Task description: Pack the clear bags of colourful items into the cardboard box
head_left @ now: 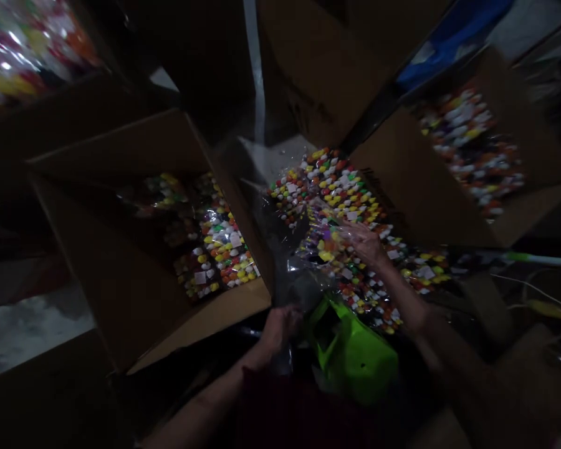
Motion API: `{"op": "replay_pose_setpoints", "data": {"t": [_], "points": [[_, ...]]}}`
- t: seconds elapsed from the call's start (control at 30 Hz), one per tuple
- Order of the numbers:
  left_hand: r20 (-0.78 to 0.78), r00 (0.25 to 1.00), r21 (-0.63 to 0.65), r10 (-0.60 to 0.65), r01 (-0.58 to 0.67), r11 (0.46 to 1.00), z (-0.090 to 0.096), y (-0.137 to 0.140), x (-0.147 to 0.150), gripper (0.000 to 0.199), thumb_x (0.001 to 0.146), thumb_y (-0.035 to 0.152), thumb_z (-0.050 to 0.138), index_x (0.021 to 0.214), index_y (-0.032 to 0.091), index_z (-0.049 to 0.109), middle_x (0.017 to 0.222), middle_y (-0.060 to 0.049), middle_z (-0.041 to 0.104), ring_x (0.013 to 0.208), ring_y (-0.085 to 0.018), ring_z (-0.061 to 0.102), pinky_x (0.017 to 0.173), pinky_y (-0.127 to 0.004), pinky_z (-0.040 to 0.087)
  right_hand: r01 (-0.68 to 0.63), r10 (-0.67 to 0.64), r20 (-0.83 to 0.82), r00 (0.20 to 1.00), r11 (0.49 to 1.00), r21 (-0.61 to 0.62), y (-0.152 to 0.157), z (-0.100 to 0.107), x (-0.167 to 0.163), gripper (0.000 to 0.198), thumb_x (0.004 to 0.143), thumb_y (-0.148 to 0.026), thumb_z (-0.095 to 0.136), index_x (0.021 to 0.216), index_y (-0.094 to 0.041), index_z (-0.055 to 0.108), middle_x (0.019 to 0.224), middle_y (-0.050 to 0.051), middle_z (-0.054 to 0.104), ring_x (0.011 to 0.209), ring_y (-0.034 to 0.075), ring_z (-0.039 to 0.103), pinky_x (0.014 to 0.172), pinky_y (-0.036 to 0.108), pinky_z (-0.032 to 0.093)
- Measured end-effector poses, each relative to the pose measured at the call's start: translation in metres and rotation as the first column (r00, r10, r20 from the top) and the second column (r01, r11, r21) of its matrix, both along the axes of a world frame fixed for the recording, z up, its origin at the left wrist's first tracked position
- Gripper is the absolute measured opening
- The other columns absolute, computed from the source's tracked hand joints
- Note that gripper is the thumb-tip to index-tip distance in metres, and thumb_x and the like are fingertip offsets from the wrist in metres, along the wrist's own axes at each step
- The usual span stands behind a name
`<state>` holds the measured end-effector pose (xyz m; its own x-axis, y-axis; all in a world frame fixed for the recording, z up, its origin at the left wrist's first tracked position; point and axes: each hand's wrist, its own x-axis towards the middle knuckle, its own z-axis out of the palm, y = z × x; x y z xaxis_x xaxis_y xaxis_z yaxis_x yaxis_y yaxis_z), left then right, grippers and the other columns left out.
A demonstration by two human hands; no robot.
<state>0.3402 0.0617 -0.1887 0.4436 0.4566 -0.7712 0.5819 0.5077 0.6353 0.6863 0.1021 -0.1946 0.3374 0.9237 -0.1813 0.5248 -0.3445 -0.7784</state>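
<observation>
1. in dim light, a person's right hand (367, 244) rests fingers-down on a clear plastic packet of coloured pieces (322, 240), pinching its film; the packet lies on top of a spread of like packets (355, 206) between two cartons, probably so it can be lifted off the heap.
2. the left hand (280, 325) is closed around the lower edge of crinkled clear film (299, 284), just beside a bright green plastic tool (350, 352) that sits near the person's lap; whether the hand also touches the tool cannot be told.
3. an open cardboard box (135, 293) on the left holds more packets (219, 249) laid flat against its inner wall, within easy reach of the left arm.
4. another open box (430, 193) on the right is tipped toward the person, its packets (472, 149) showing.
5. small white tags sit on several packets, and dark print marks the right box's side; none of it can be read in this blur.
</observation>
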Motion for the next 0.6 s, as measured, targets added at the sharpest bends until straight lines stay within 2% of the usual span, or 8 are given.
{"op": "replay_pose_setpoints", "data": {"t": [0.07,0.13,0.23,0.3,0.4,0.47,0.53,0.6], "points": [[0.006,1.000,0.122,0.015,-0.016,0.992,0.027,0.027,0.010,0.034,0.083,0.042,0.074,0.105,0.016,0.072,0.088,-0.008,0.074,0.080,-0.023,0.069,0.070,-0.032,0.054,0.093,-0.088,-0.034,0.996,0.982,0.165,-0.021,0.064,-0.017,0.021,0.091,-0.037,0.063,0.092,-0.029,0.082,0.112,0.003,0.080,0.124,0.026,0.070,0.123,0.053,0.040],[0.009,0.998,0.268,0.058,-0.058,0.962,0.063,0.045,0.014,0.049,0.080,0.045,0.079,0.118,0.016,0.067,0.101,-0.010,0.075,0.090,-0.026,0.071,0.079,-0.036,0.057,0.223,-0.209,-0.080,0.975,0.931,0.290,-0.046,0.121,-0.042,0.019,0.092,-0.038,0.064,0.090,-0.029,0.082,0.111,0.003,0.081,0.121,0.026,0.071,0.124,0.052,0.041],[0.087,0.995,0.433,0.041,-0.075,0.898,0.126,0.043,0.017,0.079,0.069,0.049,0.089,0.135,0.018,0.058,0.124,-0.014,0.071,0.110,-0.032,0.071,0.096,-0.042,0.056,0.455,-0.416,-0.184,0.890,0.816,0.357,-0.089,0.192,-0.084,0.015,0.089,-0.038,0.069,0.086,-0.027,0.080,0.108,0.006,0.080,0.113,0.026,0.073,0.113,0.046,0.053],[0.148,0.988,0.485,-0.045,-0.033,0.874,0.166,0.028,0.020,0.102,0.062,0.051,0.094,0.148,0.019,0.050,0.135,-0.017,0.067,0.123,-0.036,0.067,0.107,-0.044,0.053,0.526,-0.483,-0.207,0.851,0.766,0.370,-0.118,0.231,-0.108,0.016,0.090,-0.038,0.069,0.089,-0.025,0.079,0.110,0.008,0.079,0.109,0.026,0.073,0.106,0.043,0.058],[0.184,0.968,0.525,-0.172,0.051,0.849,0.220,0.004,0.028,0.131,0.058,0.057,0.096,0.163,0.014,0.033,0.127,-0.019,0.071,0.120,-0.039,0.068,0.105,-0.044,0.054,0.533,-0.512,-0.174,0.841,0.729,0.429,-0.159,0.276,-0.133,0.018,0.093,-0.037,0.068,0.097,-0.025,0.080,0.113,0.009,0.079,0.109,0.025,0.073,0.105,0.044,0.058],[0.183,0.952,0.595,-0.245,0.091,0.798,0.253,-0.008,0.031,0.139,0.059,0.062,0.095,0.167,0.009,0.024,0.116,-0.019,0.074,0.110,-0.038,0.072,0.097,-0.042,0.057,0.576,-0.553,-0.199,0.809,0.679,0.455,-0.186,0.298,-0.142,0.017,0.093,-0.037,0.069,0.097,-0.025,0.080,0.110,0.007,0.079,0.108,0.025,0.074,0.105,0.043,0.058],[0.162,0.920,0.697,-0.357,0.149,0.701,0.286,-0.015,0.033,0.135,0.064,0.065,0.091,0.168,0.009,0.024,0.110,-0.017,0.075,0.101,-0.035,0.074,0.090,-0.039,0.058,0.657,-0.616,-0.258,0.744,0.605,0.450,-0.214,0.312,-0.149,0.016,0.092,-0.038,0.071,0.092,-0.025,0.080,0.105,0.006,0.079,0.105,0.023,0.074,0.105,0.042,0.057],[0.082,0.813,0.779,-0.576,0.308,0.546,0.319,-0.016,0.037,0.117,0.071,0.065,0.086,0.165,0.016,0.035,0.103,-0.012,0.077,0.093,-0.031,0.074,0.083,-0.034,0.056,0.749,-0.689,-0.319,0.650,0.514,0.418,-0.244,0.321,-0.156,0.019,0.089,-0.042,0.074,0.086,-0.023,0.077,0.100,0.006,0.080,0.100,0.023,0.075,0.102,0.041,0.058]]}}
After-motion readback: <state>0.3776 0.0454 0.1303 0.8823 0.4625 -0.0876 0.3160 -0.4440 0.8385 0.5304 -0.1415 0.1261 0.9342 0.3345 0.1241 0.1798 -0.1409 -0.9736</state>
